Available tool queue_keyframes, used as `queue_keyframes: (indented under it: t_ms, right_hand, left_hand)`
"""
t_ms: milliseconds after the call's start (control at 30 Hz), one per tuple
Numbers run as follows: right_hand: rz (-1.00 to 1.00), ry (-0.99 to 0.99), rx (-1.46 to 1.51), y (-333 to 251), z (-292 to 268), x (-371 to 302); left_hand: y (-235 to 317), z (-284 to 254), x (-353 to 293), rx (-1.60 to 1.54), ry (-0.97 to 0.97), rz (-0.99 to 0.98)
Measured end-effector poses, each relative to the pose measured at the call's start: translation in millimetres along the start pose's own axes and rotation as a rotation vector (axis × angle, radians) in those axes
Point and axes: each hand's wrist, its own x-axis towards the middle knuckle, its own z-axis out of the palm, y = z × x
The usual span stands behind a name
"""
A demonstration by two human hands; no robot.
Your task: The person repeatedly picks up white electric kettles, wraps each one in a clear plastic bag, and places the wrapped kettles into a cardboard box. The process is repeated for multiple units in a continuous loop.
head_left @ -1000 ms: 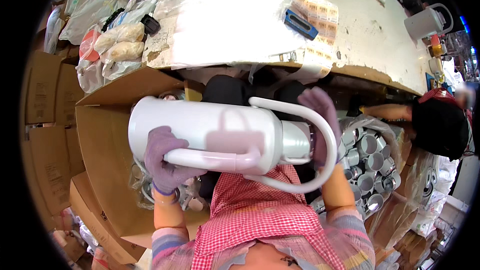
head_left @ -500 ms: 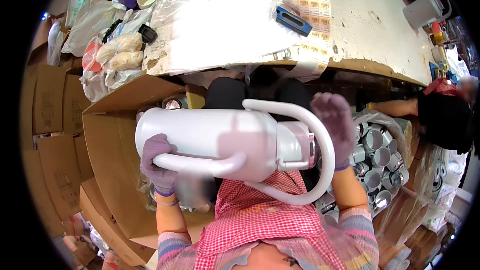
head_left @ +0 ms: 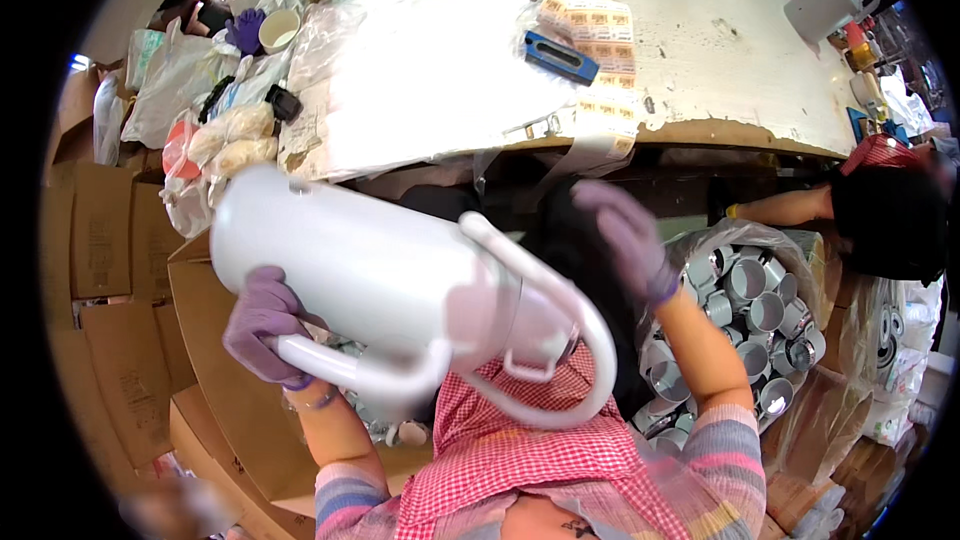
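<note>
A large pale grey insulated jug lies tilted across my lap, its base up at the left and its neck lower at the right. A side handle sticks out toward me, and a big looped carrying handle arches around the neck end. My left hand, in a purple glove, is closed on the jug near its base, at the free end of the side handle. My right hand, gloved too, is held apart from the jug beyond the loop, its fingers stretched out and slightly blurred.
An open cardboard box stands at my left. At the right, a plastic-lined container holds several grey cup-like parts. On the white worktable lie a blue utility knife and a label strip. Another similar jug stands far right.
The jug has tilted, its base rising left and its neck end dropping. My left hand went left with it. My right hand moved left, its fingers now stretched toward the far left.
</note>
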Motion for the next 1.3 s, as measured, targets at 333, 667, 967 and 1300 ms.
queue_keyframes:
  t_ms: [333,667,967,1300]
  right_hand:
    - [-0.311,-0.092,-0.863,93.8,-115.4,113.7]
    - [-0.320,-0.171,-0.919,76.5,-108.8,99.7]
    - [0.116,-0.341,0.119,-81.2,-53.4,82.4]
    - [0.239,-0.370,0.104,-64.2,31.0,144.7]
  left_hand:
    - [-56.5,157.9,69.2,-0.246,-0.864,0.005]
    - [-130.9,152.4,89.6,0.167,-0.189,-0.449]
    - [-102.0,166.0,93.0,0.412,-0.409,-0.233]
    - [-104.8,171.1,90.5,0.594,-0.453,0.072]
